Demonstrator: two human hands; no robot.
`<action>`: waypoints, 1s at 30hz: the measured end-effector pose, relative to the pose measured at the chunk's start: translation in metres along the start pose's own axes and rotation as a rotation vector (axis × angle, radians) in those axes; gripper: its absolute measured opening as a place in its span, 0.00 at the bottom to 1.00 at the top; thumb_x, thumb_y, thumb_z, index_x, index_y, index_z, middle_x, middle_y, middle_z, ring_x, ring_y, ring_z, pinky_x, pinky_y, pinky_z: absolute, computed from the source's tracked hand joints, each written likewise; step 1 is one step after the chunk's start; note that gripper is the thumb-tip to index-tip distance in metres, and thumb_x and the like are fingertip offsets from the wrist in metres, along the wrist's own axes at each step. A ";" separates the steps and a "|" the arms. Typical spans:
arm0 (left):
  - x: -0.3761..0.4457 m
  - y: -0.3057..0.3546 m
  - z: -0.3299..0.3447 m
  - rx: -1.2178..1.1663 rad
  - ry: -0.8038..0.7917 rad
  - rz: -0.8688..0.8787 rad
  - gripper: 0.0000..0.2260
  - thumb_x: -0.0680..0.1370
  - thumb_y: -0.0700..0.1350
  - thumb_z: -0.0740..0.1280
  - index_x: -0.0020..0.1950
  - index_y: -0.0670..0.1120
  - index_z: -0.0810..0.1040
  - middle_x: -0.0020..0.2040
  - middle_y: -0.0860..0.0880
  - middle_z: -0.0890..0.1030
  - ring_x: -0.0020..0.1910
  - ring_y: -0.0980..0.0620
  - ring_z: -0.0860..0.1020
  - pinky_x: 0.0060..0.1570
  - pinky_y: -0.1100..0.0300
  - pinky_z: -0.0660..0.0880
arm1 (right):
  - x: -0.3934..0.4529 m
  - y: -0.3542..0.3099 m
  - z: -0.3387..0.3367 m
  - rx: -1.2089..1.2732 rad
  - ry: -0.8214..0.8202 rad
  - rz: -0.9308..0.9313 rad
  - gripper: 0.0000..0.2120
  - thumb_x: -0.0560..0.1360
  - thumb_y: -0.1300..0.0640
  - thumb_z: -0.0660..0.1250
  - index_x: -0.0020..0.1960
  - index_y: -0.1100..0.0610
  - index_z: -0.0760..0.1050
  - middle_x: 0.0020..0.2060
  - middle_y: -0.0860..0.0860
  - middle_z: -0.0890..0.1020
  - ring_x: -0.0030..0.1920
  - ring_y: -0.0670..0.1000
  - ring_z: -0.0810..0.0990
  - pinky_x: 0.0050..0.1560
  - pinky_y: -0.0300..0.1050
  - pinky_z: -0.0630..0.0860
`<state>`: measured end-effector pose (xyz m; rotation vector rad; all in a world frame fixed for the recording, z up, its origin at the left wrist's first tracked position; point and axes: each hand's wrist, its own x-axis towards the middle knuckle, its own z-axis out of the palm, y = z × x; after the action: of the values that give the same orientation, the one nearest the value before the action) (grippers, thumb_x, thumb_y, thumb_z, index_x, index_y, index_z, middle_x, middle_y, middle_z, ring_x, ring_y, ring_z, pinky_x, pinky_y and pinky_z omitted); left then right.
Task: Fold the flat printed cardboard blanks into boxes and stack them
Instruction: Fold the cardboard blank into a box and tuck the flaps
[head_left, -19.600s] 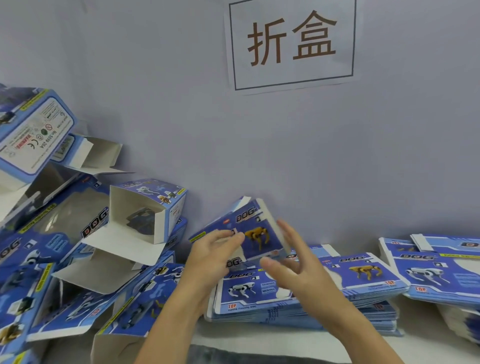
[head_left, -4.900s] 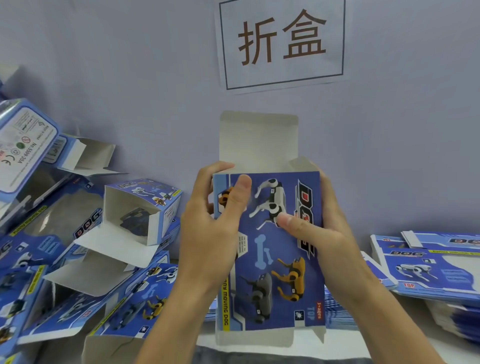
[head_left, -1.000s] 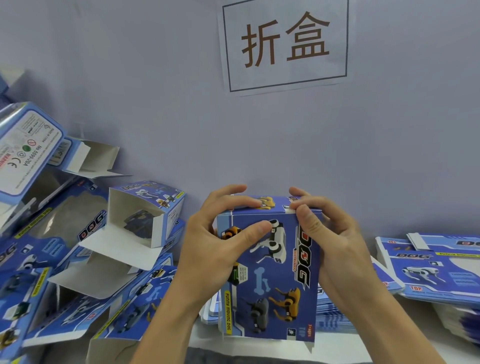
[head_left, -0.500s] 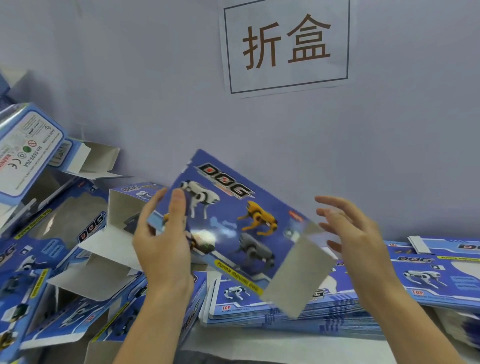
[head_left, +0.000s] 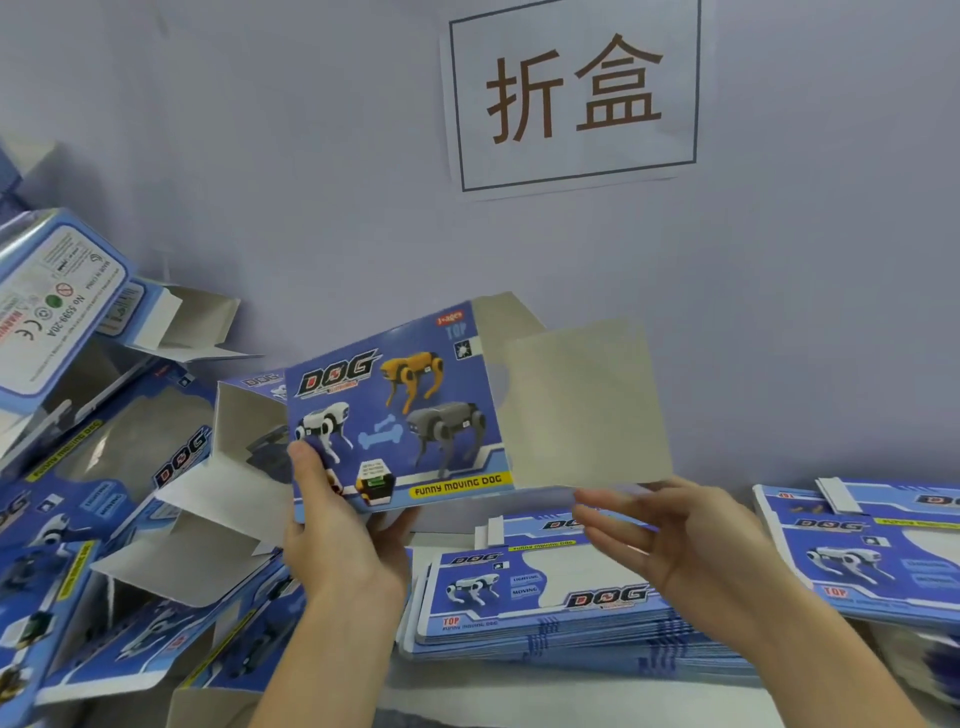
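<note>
Cardboard box (head_left: 400, 421), blue and printed with toy dogs, sits at the centre of the frame, held up above the table (head_left: 571, 691) with its printed face toward the camera. One end is unclosed: a plain grey flap (head_left: 587, 405) sticks out to the right, with a smaller flap behind it near the wall.

The left hand (head_left: 337, 540) grips the box at its lower left corner, thumb pressed on the printed face and the other fingers curled beneath the bottom edge. The right hand (head_left: 680, 545) is spread and loose just under the grey flap; its fingertips come very close to the flap's lower edge, but I cannot tell whether they touch, and it holds nothing.

Below the hands lies a stack of flat blanks (head_left: 545, 603), with a second stack (head_left: 872, 545) at the right edge. A heap of folded boxes (head_left: 130, 493) fills the left side, several with open flaps. A paper sign (head_left: 574, 93) hangs on the wall at upper centre.

The box looks light and thin-walled, stiff along its creases but easy to dent across the broad panels. Holding it by edges and corners seems safest; the open flap should bend cleanly only along its scored line, so pressing near that crease is probably better than pushing at its free edge.
</note>
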<state>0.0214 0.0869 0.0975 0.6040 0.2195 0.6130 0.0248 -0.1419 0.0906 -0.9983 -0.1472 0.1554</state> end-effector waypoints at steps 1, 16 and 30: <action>-0.001 -0.002 0.001 -0.012 -0.005 -0.020 0.22 0.76 0.64 0.66 0.63 0.53 0.79 0.52 0.48 0.86 0.51 0.43 0.84 0.45 0.43 0.82 | -0.001 0.003 0.004 -0.015 -0.063 0.002 0.10 0.79 0.71 0.54 0.49 0.65 0.73 0.51 0.66 0.84 0.49 0.66 0.85 0.45 0.55 0.84; -0.012 -0.045 -0.001 0.394 -0.039 -0.118 0.11 0.77 0.54 0.70 0.47 0.46 0.79 0.45 0.46 0.83 0.45 0.48 0.81 0.40 0.52 0.76 | 0.008 0.031 0.030 -0.189 0.214 -0.571 0.37 0.56 0.42 0.76 0.62 0.46 0.66 0.50 0.49 0.82 0.48 0.46 0.84 0.47 0.46 0.79; -0.013 0.016 -0.002 0.751 -0.886 0.143 0.09 0.68 0.66 0.72 0.45 0.77 0.76 0.52 0.64 0.84 0.53 0.61 0.82 0.53 0.57 0.77 | 0.006 0.018 0.000 -0.406 -0.374 -0.176 0.35 0.60 0.45 0.78 0.64 0.37 0.71 0.58 0.52 0.83 0.55 0.57 0.84 0.48 0.47 0.81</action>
<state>0.0027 0.0902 0.1056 1.5642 -0.4589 0.3339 0.0294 -0.1313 0.0762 -1.3468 -0.6258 0.1532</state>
